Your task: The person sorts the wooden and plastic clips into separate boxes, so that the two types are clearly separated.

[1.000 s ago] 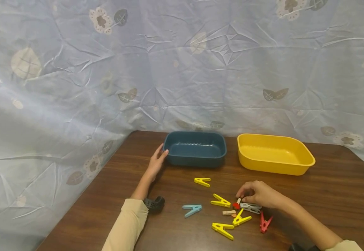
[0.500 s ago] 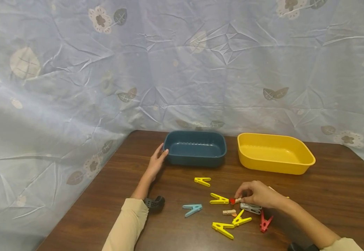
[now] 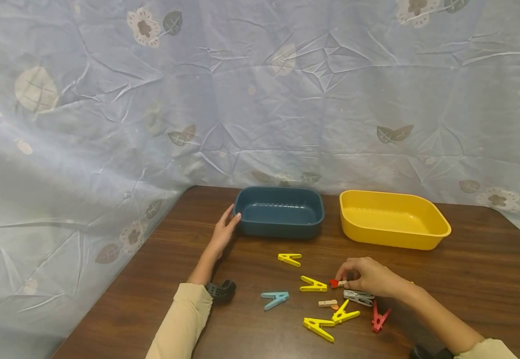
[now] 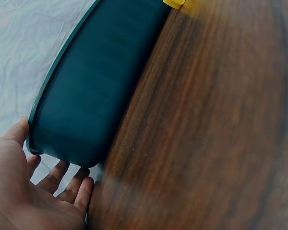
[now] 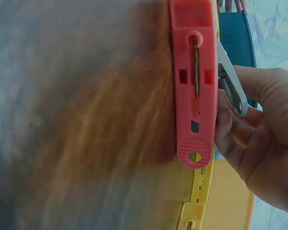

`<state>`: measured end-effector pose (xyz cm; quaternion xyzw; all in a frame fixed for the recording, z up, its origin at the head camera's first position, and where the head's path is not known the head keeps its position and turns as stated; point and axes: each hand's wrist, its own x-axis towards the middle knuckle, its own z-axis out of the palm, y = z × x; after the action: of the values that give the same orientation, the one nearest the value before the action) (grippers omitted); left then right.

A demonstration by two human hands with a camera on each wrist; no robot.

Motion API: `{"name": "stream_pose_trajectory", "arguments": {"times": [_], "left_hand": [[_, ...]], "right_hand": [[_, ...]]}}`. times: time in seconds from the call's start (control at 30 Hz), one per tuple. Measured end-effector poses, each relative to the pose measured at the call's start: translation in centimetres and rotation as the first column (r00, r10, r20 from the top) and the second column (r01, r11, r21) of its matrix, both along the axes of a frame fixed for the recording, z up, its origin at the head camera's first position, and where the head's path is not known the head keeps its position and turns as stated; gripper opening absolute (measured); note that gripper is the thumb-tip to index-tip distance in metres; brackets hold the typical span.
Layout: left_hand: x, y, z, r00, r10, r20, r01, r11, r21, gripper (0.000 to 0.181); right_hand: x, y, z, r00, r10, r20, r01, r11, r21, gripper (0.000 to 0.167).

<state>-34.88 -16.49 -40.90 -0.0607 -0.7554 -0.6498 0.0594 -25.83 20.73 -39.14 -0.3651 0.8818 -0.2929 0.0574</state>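
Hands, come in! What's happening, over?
Left hand touching blue bin. Right hand pinching small red-tipped clip. Silver clip lies close by, possibly in the way.

On my remote feed, a creased, pale grey-blue cloth [image 3: 260, 109] printed with flowers and leaves hung behind the brown, wood-grained desk [image 3: 251, 269].

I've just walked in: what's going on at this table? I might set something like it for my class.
A person's right hand pinches a small wooden clip with a red ornament. Their left hand touches the left end of the blue tray. The yellow tray stands to the right, with neither hand on it. Nearer the person, yellow clips, a light-blue clip and a red clip lie on the table.
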Motion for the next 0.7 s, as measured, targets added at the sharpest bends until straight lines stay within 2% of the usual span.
{"name": "stream_pose_trajectory", "arguments": {"times": [0.1,0.23,0.3,0.7], "left_hand": [[0.1,0.0,0.2,1.000,-0.013,0.006,0.013,1.000,0.019,0.059],[-1.1,-0.2,-1.2,1.000,-0.001,-0.001,0.001,1.000,0.029,0.061],[-1.2,-0.2,-1.4,1.000,0.007,-0.006,-0.006,1.000,0.021,0.061],[-1.3,-0.2,-1.4,1.000,0.021,0.002,-0.021,1.000,0.013,0.061]], "right_hand": [[0.0,0.0,0.0,1.000,0.005,0.002,-0.005,1.000,0.001,0.016],[-0.1,0.0,0.1,1.000,-0.002,0.011,0.002,1.000,0.006,0.013],[-0.1,-0.1,0.1,1.000,-0.014,0.007,0.013,1.000,0.014,0.011],[-0.4,-0.5,0.7,0.996,-0.035,-0.079,0.038,0.999,0.030,0.011]]}}
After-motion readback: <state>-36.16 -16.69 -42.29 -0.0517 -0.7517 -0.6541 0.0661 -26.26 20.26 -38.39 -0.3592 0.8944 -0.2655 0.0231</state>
